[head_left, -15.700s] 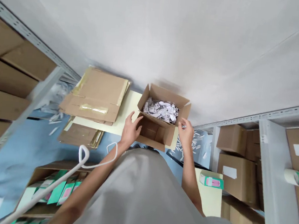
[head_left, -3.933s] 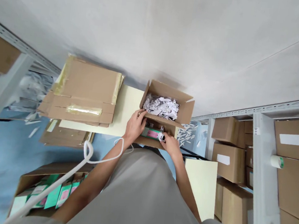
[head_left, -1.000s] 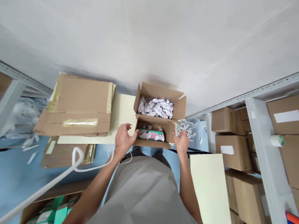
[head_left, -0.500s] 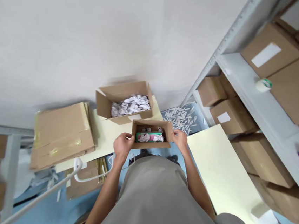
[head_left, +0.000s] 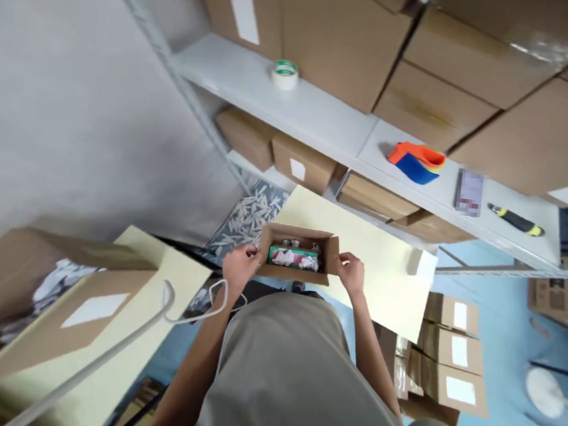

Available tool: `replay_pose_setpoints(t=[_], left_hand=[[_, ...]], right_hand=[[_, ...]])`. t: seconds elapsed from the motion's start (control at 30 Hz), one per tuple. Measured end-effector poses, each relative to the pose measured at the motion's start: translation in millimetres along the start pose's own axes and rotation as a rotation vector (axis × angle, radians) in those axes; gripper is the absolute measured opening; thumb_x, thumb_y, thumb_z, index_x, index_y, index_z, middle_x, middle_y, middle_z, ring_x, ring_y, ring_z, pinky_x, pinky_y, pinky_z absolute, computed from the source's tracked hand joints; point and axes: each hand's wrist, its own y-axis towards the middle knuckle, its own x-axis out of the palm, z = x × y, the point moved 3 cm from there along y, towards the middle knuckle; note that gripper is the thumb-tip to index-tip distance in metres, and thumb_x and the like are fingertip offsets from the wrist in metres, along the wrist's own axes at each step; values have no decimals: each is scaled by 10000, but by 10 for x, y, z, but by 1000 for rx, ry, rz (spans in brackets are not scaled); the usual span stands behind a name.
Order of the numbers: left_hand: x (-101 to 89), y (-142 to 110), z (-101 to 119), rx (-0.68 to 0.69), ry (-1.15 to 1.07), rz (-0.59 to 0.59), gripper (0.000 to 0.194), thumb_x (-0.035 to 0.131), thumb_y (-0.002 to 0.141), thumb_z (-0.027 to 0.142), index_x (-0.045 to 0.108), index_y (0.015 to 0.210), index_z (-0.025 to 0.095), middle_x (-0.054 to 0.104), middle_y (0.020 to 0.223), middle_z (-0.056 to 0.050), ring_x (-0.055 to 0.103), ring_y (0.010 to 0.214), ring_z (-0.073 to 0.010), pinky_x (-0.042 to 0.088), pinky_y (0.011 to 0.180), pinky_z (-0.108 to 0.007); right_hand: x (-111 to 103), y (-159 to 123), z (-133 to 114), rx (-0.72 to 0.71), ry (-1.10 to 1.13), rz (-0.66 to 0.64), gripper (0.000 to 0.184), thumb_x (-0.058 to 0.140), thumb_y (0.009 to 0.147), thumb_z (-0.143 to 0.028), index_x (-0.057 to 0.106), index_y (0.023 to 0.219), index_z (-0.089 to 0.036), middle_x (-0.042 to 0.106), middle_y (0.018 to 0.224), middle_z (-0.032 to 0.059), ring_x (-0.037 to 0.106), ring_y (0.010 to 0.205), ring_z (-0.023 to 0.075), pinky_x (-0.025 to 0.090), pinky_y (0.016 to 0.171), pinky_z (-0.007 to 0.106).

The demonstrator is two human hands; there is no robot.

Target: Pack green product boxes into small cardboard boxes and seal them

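I hold a small open cardboard box (head_left: 295,274) in front of my body, over the near edge of a pale yellow table (head_left: 384,263). My left hand (head_left: 239,267) grips its left end and my right hand (head_left: 351,274) grips its right end, fingers curled on the flaps. Inside the box lie a green and pink carton (head_left: 294,254) and crumpled white paper (head_left: 287,259).
A grey metal shelf (head_left: 323,120) ahead carries a tape roll (head_left: 284,74), an orange and blue tape dispenser (head_left: 416,163), a yellow-handled knife (head_left: 516,220) and large cartons (head_left: 342,31). A big box of shredded paper (head_left: 56,285) is at the left. Small boxes (head_left: 445,362) stand under the table.
I have lifted the small box off the left table and turned right with it toward the shelf. Both hands keep their hold on its ends.
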Motion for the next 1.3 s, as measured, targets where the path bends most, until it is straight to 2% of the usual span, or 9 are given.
replay_pose_setpoints(t=[0.17, 0.37, 0.53, 0.7, 0.77, 0.9, 1.1, 1.2, 1.3], left_hand=[[309, 246, 823, 240, 13, -109, 205, 674, 936, 388, 810, 905, 238, 860, 1056, -78, 793, 1049, -285, 528, 867, -322], [595, 383, 1267, 335, -28, -145, 151, 676, 930, 348, 751, 851, 244, 845, 1002, -79, 791, 999, -276, 537, 859, -329], [658, 269, 1360, 569, -236, -117, 194, 692, 948, 373, 738, 1078, 235, 800, 1138, -103, 762, 1106, -281, 579, 1020, -396], [733, 80, 1280, 739, -242, -350, 766, 830, 886, 550, 586, 1555, 266, 644, 1577, -131, 577, 1496, -356, 486, 1239, -497], [805, 63, 1217, 736, -192, -442, 950, 917, 792, 549, 536, 1618, 271, 569, 1666, -140, 502, 1570, -391, 455, 1276, -517], [929, 178, 1182, 654, -166, -409, 749, 822, 912, 480, 569, 1578, 248, 640, 1587, -164, 577, 1512, -374, 478, 1258, -512], [848, 494, 1479, 754, -99, -109, 1066, 789, 907, 235, 168, 1773, 190, 220, 1846, -235, 246, 1716, -398, 346, 1351, -576], [821, 559, 1549, 867, -27, -153, 941, 759, 904, 161, 325, 1737, 219, 354, 1811, -169, 280, 1708, -365, 313, 1380, -544], [870, 528, 1454, 887, 17, -201, 537, 701, 951, 157, 674, 1477, 263, 567, 1662, -113, 397, 1645, -358, 360, 1362, -547]], right_hand=[[-488, 21, 541, 130, 46, 177, 371, 610, 924, -543, 781, 901, -214, 850, 951, 119, 763, 800, 274, 565, 801, 365], [-687, 56, 730, 204, 64, 229, 360, 579, 944, -538, 759, 923, -227, 846, 981, 103, 766, 846, 289, 541, 796, 375], [-603, -15, 587, 112, 37, 84, 396, 585, 1015, -572, 769, 1087, -229, 832, 1116, 93, 759, 824, 250, 567, 815, 372], [-376, -218, 462, -147, -147, -219, 690, 912, 820, -453, 691, 1434, -227, 580, 1650, 144, 621, 1430, 359, 542, 1138, 444], [-331, -242, 481, -179, -242, -282, 716, 918, 814, -353, 663, 1472, -230, 542, 1686, 134, 579, 1469, 369, 520, 1176, 467], [-349, -104, 541, -91, -304, -180, 473, 729, 961, -265, 669, 1429, -236, 706, 1431, 131, 664, 1320, 310, 548, 1112, 395], [-375, 194, 525, 9, -373, 134, 1001, 685, 935, -257, 147, 1774, -166, 413, 1701, 257, 541, 1495, 385, 523, 1165, 472], [-347, 246, 499, -62, -415, 122, 964, 673, 928, -206, 197, 1766, -206, 314, 1772, 233, 487, 1545, 368, 516, 1174, 473], [-300, 224, 511, -100, -471, 49, 665, 647, 949, -166, 523, 1597, -250, 473, 1679, 178, 485, 1533, 345, 510, 1173, 465]])
